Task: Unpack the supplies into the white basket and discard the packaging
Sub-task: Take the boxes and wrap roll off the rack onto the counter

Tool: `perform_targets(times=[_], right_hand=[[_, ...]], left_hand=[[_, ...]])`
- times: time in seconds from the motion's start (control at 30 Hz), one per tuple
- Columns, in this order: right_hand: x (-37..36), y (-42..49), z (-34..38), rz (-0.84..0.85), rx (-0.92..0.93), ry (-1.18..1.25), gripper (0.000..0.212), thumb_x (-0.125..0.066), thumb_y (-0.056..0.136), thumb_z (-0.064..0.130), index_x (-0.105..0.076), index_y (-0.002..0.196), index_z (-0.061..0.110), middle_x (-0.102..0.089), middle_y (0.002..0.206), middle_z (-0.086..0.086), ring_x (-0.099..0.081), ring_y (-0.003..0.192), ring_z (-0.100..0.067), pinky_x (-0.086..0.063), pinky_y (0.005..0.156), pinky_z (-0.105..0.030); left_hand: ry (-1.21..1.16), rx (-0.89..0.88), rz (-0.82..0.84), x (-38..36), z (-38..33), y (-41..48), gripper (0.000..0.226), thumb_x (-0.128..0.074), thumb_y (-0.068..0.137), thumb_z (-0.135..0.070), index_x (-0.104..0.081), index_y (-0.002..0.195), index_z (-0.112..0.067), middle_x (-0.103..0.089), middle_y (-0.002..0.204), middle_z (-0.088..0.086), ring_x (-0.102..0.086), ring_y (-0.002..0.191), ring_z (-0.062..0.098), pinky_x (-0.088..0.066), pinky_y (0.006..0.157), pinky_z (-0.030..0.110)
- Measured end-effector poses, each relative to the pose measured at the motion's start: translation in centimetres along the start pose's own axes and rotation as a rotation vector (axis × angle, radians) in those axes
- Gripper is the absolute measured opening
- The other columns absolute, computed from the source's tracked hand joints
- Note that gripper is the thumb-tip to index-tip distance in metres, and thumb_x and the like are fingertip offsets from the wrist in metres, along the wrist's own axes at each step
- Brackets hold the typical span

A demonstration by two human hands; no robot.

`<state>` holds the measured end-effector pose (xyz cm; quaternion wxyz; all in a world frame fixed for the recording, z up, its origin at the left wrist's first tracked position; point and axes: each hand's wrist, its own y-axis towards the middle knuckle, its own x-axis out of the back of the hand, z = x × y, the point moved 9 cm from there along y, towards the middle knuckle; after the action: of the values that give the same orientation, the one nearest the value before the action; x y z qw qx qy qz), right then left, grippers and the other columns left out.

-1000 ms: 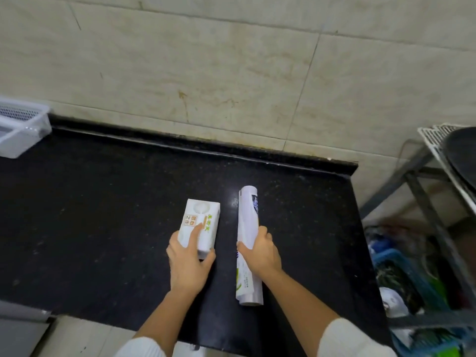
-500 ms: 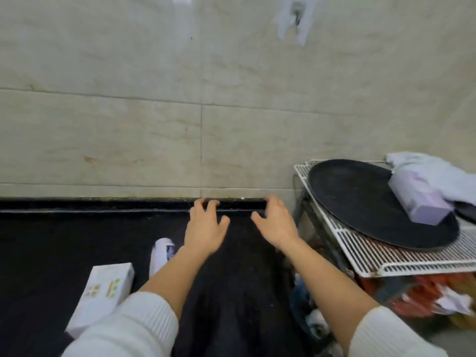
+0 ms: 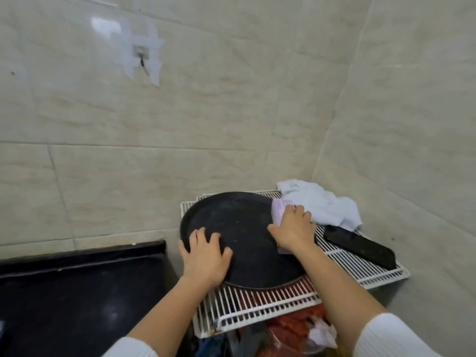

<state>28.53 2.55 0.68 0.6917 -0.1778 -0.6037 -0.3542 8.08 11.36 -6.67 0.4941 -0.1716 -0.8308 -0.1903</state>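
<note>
While I watch through the head camera, these are the things I weigh:

Right hand [image 3: 292, 231]: fingers curled over a lilac packet [image 3: 279, 212] at the pan's 3 o'clock edge; closed around it, though I cannot tell how firm the hold is.

Left hand [image 3: 204, 256]: spread flat, fingers splayed, pressing the pan's rim at about 8 o'clock; it holds nothing.

Round black pan [image 3: 242, 235]: lies on the white wire rack [image 3: 260, 304], its 6 o'clock edge close to the rack's front bars.

Packet position: partly on the pan, touching the white cloth [image 3: 322, 204] at its 1 o'clock side; most of it is hidden under my palm.

Risk, pan: I judge that a sideways pull on the packet could drag the pan along; the flat left hand is the only brake.

Risk, cloth: it may snag and come along with the lift.

Risk, dark flat tool [image 3: 360, 247]: lying at 4 o'clock from the packet, near the rack's edge; a knock from my wrist could send it off.

White basket: not in view, so I carry blind toward 9 o'clock over the black counter [image 3: 77, 292].
</note>
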Motion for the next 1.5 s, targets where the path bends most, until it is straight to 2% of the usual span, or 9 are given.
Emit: perform_targets(times=[0.13, 0.37, 0.53, 0.8, 0.87, 1.03, 1.13, 1.27, 1.5], right_hand=[[-1.8, 0.6, -2.3, 0.068, -0.056, 0.190, 0.084, -0.063, 0.080, 0.045, -0.022, 0.145, 0.010, -0.033, 0.144, -0.020, -0.040, 0.127, -0.039, -0.039, 0.100, -0.046], [-0.9, 0.5, -1.0, 0.019, -0.027, 0.332, 0.078, -0.060, 0.082, 0.045, -0.027, 0.143, 0.009, -0.038, 0.142, -0.020, -0.047, 0.122, -0.039, -0.044, 0.089, -0.041], [1.3, -0.9, 6.5, -0.003, 0.156, 0.538, 0.068, -0.060, 0.078, 0.044, -0.037, 0.135, 0.014, -0.045, 0.133, -0.014, -0.053, 0.112, -0.037, -0.038, 0.077, -0.035], [-2.0, -10.9, 24.8, 0.097, 0.442, 0.681, 0.065, -0.062, 0.077, 0.041, -0.039, 0.131, 0.014, -0.046, 0.132, -0.011, -0.053, 0.112, -0.034, -0.043, 0.081, -0.037], [-4.7, -14.3, 28.3, 0.154, 0.465, 0.674, 0.064, -0.062, 0.077, 0.040, -0.039, 0.130, 0.014, -0.046, 0.130, -0.012, -0.053, 0.111, -0.035, -0.045, 0.085, -0.041], [-14.1, -23.6, 33.2, 0.299, 0.393, 0.569, 0.064, -0.061, 0.079, 0.041, -0.037, 0.132, 0.014, -0.045, 0.123, -0.011, -0.056, 0.102, -0.035, -0.039, 0.071, -0.034], [-19.7, -29.1, 33.8, 0.376, 0.315, 0.466, 0.063, -0.060, 0.079, 0.041, -0.037, 0.130, 0.013, -0.045, 0.122, -0.012, -0.056, 0.101, -0.037, -0.042, 0.071, -0.036], [-24.4, -34.4, 32.7, 0.423, 0.221, 0.370, 0.061, -0.061, 0.079, 0.039, -0.035, 0.127, 0.012, -0.045, 0.120, -0.013, -0.054, 0.103, -0.036, -0.045, 0.075, -0.040], [-27.5, -39.0, 31.2, 0.458, 0.253, 0.199, 0.067, -0.058, 0.082, 0.036, -0.026, 0.138, 0.014, -0.039, 0.129, -0.013, -0.049, 0.108, -0.036, -0.045, 0.088, -0.046]], left_hand=[[0.079, 0.019, 0.022, -0.7, 0.2, 0.3, 0.053, -0.036, 0.089, -0.055, -0.038, 0.136, -0.029, -0.036, 0.148, 0.006, -0.025, 0.140, 0.027, -0.004, 0.115, 0.058], [0.034, 0.032, 0.058, -0.3, 0.0, 0.2, 0.052, -0.040, 0.089, -0.052, -0.039, 0.137, -0.030, -0.036, 0.148, 0.006, -0.025, 0.140, 0.028, -0.004, 0.116, 0.055], [-0.190, 0.036, -0.118, 4.7, 2.7, -0.5, 0.051, -0.050, 0.091, -0.036, -0.042, 0.138, -0.018, -0.043, 0.141, 0.010, -0.029, 0.135, 0.027, -0.029, 0.112, 0.042], [-0.147, 0.243, -0.405, 13.5, 18.2, -7.8, 0.038, -0.051, 0.091, -0.024, -0.053, 0.127, -0.013, -0.051, 0.130, 0.010, -0.036, 0.126, 0.027, -0.039, 0.098, 0.039], [-0.133, 0.311, -0.443, 14.7, 23.2, -10.7, 0.037, -0.050, 0.091, -0.022, -0.054, 0.126, -0.012, -0.053, 0.128, 0.012, -0.037, 0.124, 0.029, -0.039, 0.098, 0.041], [-0.116, 0.354, -0.476, 14.2, 34.6, -21.1, 0.030, -0.050, 0.092, -0.015, -0.056, 0.121, -0.009, -0.054, 0.122, 0.012, -0.044, 0.116, 0.031, -0.040, 0.096, 0.042], [-0.129, 0.394, -0.438, 12.5, 40.5, -27.7, 0.025, -0.048, 0.092, -0.015, -0.053, 0.116, -0.014, -0.052, 0.118, 0.006, -0.043, 0.110, 0.023, -0.041, 0.095, 0.040], [-0.057, 0.447, -0.278, 9.6, 45.9, -33.7, 0.016, -0.053, 0.089, -0.013, -0.051, 0.105, -0.011, -0.052, 0.109, 0.011, -0.048, 0.098, 0.030, -0.046, 0.086, 0.045], [-0.055, 0.555, -0.037, 5.0, 50.7, -37.3, 0.048, -0.046, 0.095, -0.020, -0.037, 0.140, -0.005, -0.022, 0.158, 0.015, -0.016, 0.146, 0.031, -0.018, 0.120, 0.041]])
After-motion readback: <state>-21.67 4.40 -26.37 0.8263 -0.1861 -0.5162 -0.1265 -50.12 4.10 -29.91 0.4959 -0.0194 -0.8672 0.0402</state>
